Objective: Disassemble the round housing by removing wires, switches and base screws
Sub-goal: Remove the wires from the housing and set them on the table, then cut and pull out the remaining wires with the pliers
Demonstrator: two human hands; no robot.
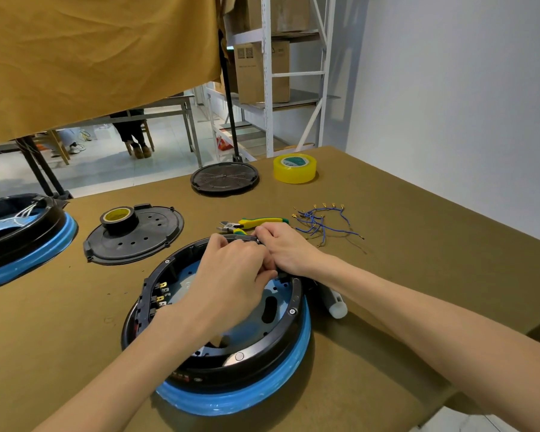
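The round housing [256,363], black with a blue wrapped rim, lies open side up on the brown table in front of me. Brass switch terminals [162,293] show along its inner left wall. My left hand [228,275] reaches inside at the far right wall, fingers curled around a small black part at the rim. My right hand [286,249] grips the housing's far rim beside it, fingers curled over the edge. The part between the fingers is mostly hidden. A bundle of removed blue wires [321,221] lies behind the hands.
Green-yellow cutters [250,224] lie just behind the housing. A black base cover [152,236] with a tape roll [119,218] sits at left, a second housing [22,241] far left. A round black plate [225,177], yellow tape [295,168] and a white-tipped tool [335,304] are nearby.
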